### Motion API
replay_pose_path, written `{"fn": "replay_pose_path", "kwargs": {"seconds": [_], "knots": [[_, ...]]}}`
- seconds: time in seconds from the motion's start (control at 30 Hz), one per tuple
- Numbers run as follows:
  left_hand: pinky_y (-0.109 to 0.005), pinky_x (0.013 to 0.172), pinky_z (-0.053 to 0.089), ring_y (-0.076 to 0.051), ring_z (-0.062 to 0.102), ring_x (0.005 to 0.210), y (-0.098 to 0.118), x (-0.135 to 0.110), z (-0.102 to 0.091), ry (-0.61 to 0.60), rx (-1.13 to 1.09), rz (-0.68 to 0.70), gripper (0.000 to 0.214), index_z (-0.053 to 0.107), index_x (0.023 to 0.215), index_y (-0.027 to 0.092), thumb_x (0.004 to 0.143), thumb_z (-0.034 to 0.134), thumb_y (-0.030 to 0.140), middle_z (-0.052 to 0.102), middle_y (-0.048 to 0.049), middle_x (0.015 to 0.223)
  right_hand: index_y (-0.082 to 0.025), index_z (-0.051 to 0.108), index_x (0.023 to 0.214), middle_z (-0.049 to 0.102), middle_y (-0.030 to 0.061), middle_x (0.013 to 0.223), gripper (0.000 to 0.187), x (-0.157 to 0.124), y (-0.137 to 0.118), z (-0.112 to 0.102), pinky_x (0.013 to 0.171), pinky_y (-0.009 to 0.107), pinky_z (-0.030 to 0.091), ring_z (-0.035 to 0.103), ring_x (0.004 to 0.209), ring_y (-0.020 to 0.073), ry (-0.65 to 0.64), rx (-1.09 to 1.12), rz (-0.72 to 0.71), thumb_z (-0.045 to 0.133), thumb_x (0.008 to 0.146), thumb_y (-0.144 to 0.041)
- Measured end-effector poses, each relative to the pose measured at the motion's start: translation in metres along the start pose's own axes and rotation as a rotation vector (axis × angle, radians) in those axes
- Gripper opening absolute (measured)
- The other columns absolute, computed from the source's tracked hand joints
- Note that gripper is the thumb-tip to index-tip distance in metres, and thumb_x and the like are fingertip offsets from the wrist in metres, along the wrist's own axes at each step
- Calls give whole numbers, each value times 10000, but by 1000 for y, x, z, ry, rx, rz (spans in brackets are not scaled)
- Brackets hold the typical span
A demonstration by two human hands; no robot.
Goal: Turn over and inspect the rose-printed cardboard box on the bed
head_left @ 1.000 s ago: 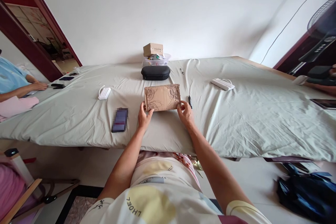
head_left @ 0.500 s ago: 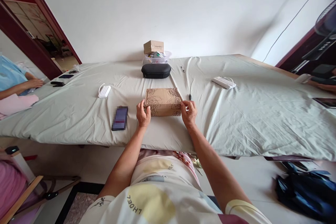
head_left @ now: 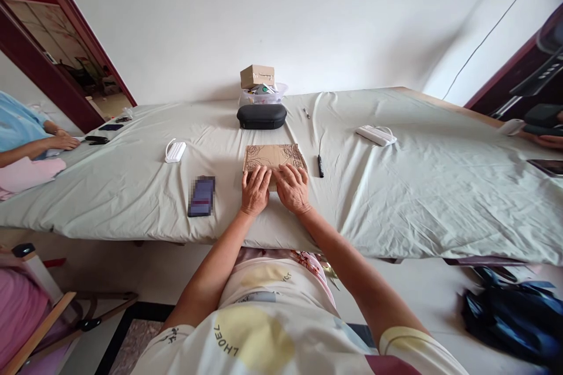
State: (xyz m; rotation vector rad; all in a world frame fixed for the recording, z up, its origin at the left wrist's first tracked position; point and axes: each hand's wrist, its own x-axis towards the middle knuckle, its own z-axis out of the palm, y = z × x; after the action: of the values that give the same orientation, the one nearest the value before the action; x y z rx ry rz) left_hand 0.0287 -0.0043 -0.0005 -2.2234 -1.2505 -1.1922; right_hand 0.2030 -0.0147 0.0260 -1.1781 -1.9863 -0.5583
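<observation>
Now the cardboard box (head_left: 273, 157) lies flat on the grey sheet (head_left: 396, 187), no longer gripped at its ends; the left hand (head_left: 255, 190) and right hand (head_left: 291, 187) press its near edge, all fingers spread open.

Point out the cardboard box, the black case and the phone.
cardboard box (head_left: 273, 156), head view, top face.
black case (head_left: 261, 116), head view, middle of lid.
phone (head_left: 202, 195), head view, screen.

Single head-worn camera looks forward and down across the cloth-covered surface (head_left: 396, 199) toward the far wall, hands (head_left: 275, 189) close below centre.
</observation>
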Motion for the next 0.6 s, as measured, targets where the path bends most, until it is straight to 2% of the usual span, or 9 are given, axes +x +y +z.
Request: {"fn": "replay_pose_path", "kwargs": {"seconds": [0.1,0.17,0.27,0.37,0.5,0.6], "knots": [[-542,1344,102,-277,449,1544,-4,1,-1,2,-10,0,550,522,1557,221,1010,458,210,567,-150,1578,-282,681,1365,649,107,1415,402,0,11,-3,1186,505,348,519,1395,296,47,36,44,526,999,-216],[-546,1343,113,-276,463,1535,-5,2,-2,13,-13,1,538,544,1534,214,1004,457,193,587,-152,1558,-283,721,1277,659,110,1359,339,-1,22,-4,1137,510,407,547,1349,306,123,57,106,539,997,-227],[-551,1341,132,-273,472,1529,-5,2,-2,28,-19,-8,515,575,1498,203,1000,446,176,605,-156,1538,-262,740,1173,672,120,1218,261,-3,37,-5,1014,471,525,625,1175,280,239,127,225,532,1017,-283],[-576,1334,140,-298,427,1556,-7,2,-3,35,-38,-46,504,570,1495,188,1002,479,234,585,-172,1553,-246,720,1161,649,111,1102,268,-6,45,-5,856,400,609,657,1013,238,261,267,268,494,1041,-327],[-634,1312,141,-364,279,1620,-11,0,-6,45,-78,-132,591,543,1515,178,989,553,445,477,-207,1632,-238,704,1178,644,107,1063,261,-7,34,-7,823,378,634,673,935,212,211,394,155,485,1053,-305],[-638,1302,163,-387,228,1631,-13,-2,-8,43,-116,-87,667,565,1492,195,966,553,605,411,-212,1668,-233,684,1263,662,121,1086,284,-7,18,-7,873,396,628,680,1004,228,138,438,-12,502,1049,-274]]}}
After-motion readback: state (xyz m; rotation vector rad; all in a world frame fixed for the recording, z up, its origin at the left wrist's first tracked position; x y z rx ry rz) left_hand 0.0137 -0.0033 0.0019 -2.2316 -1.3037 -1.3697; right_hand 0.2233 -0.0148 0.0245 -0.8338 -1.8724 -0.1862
